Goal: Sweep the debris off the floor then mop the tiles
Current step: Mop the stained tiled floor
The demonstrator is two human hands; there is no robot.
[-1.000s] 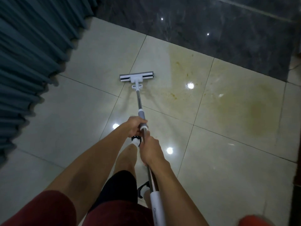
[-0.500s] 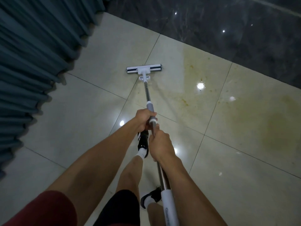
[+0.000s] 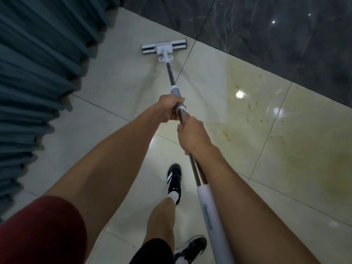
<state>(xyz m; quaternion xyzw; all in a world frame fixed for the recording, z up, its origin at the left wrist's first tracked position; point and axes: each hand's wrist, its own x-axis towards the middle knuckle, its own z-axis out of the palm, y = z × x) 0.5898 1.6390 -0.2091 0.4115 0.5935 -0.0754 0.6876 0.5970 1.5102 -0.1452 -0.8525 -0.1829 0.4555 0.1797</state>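
Left hand (image 3: 168,107) and right hand (image 3: 192,136), fingers curled round the steel-shafted white flat-head mop (image 3: 164,48); grey lettering on its white grip sleeve (image 3: 209,210) illegible; pleated teal curtain (image 3: 38,73) left of fingers.

One mop (image 3: 164,47) lies with its head at the upper middle of the frame, and two hands, a left hand (image 3: 168,109) and a right hand (image 3: 192,134), sit at the center. Two shoes (image 3: 174,180) show at the lower middle, and one curtain (image 3: 38,77) fills the left side. One yellow stain (image 3: 297,149) spreads across the right.
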